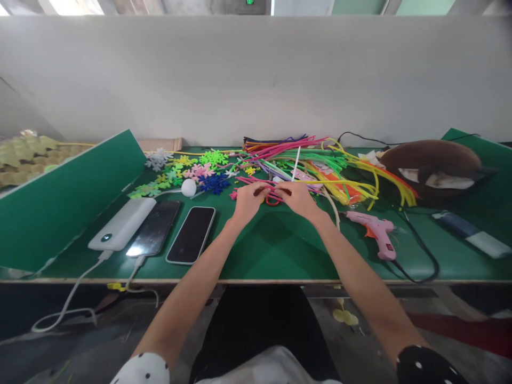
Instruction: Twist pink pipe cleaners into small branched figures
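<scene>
My left hand [248,201] and my right hand [299,198] are close together above the middle of the green table. The fingers of both are pinched together. Dark patches show at the fingertips, but whatever is held is too small to make out. Pink pipe cleaners [248,180] lie just behind and beneath the fingers. Below them, a red loop [272,202], perhaps a scissors handle, shows between the hands. A white stick [296,162] rises behind my right hand, and yellow pipe cleaners [344,184] stretch away to its right.
Colourful snowflake shapes [214,183] and a white ball [189,188] lie left. Nearer stand a power bank [122,224] and two phones, one black [156,226], one white-edged [192,234]. Right are a pink glue gun [376,230] with cord and a brown plush [432,160]. Green panels [76,197] flank the table.
</scene>
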